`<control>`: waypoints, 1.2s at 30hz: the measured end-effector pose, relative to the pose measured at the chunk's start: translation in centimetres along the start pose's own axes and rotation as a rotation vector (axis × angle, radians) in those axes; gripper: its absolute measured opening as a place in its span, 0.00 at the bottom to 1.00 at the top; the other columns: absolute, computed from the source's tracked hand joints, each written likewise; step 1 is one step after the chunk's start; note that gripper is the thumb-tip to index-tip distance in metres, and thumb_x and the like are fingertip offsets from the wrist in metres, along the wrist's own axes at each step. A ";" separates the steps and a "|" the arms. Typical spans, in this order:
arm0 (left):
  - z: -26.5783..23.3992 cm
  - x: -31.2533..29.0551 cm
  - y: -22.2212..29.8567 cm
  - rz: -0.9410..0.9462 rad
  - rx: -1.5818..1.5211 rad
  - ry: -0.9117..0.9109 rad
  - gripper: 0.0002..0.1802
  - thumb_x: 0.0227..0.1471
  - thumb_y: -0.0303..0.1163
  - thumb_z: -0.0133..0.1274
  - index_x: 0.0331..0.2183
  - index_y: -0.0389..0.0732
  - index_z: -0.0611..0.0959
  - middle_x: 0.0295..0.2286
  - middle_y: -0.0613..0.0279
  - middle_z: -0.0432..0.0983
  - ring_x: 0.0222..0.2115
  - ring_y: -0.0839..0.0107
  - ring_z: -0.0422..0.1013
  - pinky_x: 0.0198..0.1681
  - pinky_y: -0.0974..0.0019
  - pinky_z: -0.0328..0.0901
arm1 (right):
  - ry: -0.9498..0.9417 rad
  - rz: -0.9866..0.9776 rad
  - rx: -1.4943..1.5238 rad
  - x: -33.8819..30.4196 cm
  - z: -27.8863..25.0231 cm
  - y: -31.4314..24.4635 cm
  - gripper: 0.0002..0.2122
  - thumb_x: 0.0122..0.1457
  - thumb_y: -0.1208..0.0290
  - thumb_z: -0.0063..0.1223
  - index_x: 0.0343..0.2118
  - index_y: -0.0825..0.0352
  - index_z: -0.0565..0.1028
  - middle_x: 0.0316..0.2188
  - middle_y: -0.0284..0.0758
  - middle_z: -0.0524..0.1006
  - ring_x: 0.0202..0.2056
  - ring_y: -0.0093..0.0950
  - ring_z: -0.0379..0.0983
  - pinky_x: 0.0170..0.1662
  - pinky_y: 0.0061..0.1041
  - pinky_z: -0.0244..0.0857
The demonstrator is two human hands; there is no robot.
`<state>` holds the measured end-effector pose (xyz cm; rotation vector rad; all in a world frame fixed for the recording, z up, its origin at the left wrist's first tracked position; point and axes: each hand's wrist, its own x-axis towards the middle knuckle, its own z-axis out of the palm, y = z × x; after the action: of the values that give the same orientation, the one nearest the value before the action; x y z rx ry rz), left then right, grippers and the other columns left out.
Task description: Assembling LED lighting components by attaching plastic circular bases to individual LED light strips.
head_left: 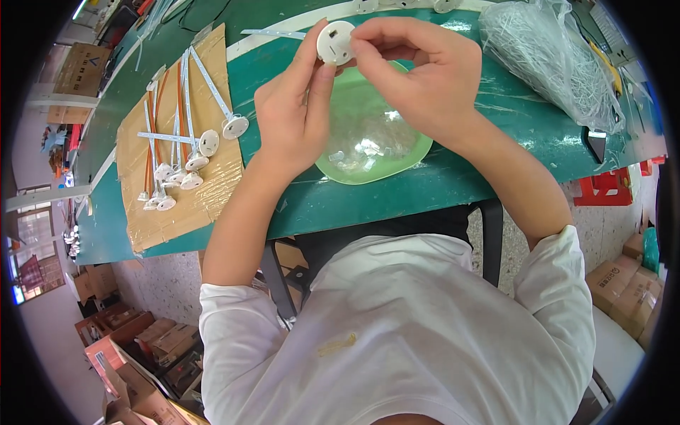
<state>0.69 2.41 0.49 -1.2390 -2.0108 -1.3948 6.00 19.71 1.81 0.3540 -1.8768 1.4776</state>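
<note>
A round white plastic cap (335, 44) with small slots in its face is pinched between the thumb and fingers of my left hand (294, 113). A thin pale strip (273, 33) reaches out to the left from behind that hand, apparently joined to the cap. My right hand (435, 78) is closed, thumb and forefinger pressed together at the cap's right edge; whatever is between them is too small or hidden to name. Below both hands sits a light green basin (338, 174) holding small clear pieces (368, 145).
On the left, a flattened cardboard sheet (230, 85) carries several strips with white round caps (209, 143). A clear bag of thin whitish pieces (545, 53) lies at the right on the green table (453, 185). A red crate (602, 188) and cardboard boxes (623, 287) stand beyond.
</note>
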 end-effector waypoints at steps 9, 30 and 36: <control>-0.2 -1.0 0.2 -0.190 -0.001 0.012 0.24 0.64 0.21 0.49 0.60 0.32 0.71 0.41 0.57 0.81 0.41 0.77 0.75 0.45 0.75 0.68 | -0.032 -0.172 -0.275 -0.3 0.3 -0.9 0.09 0.54 0.82 0.64 0.38 0.71 0.83 0.32 0.34 0.84 0.32 0.23 0.83 0.37 0.20 0.78; -0.8 -0.7 -0.5 0.036 0.126 0.035 0.25 0.58 0.17 0.55 0.57 0.34 0.77 0.37 0.56 0.84 0.31 0.83 0.75 0.34 0.80 0.68 | -0.042 -0.394 -0.371 -0.1 0.3 -0.9 0.05 0.52 0.82 0.63 0.32 0.69 0.81 0.28 0.36 0.83 0.25 0.26 0.81 0.27 0.18 0.72; -0.4 -0.7 -0.7 0.136 0.211 0.046 0.26 0.55 0.15 0.57 0.56 0.35 0.79 0.31 0.57 0.84 0.24 0.84 0.72 0.28 0.81 0.65 | 0.035 -0.442 -0.406 -0.3 0.9 0.3 0.06 0.51 0.82 0.64 0.32 0.69 0.81 0.28 0.37 0.83 0.26 0.28 0.81 0.27 0.20 0.72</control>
<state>0.35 1.64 -0.20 -1.2129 -1.9460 -1.1068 5.67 18.94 1.29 0.5027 -1.8646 0.7863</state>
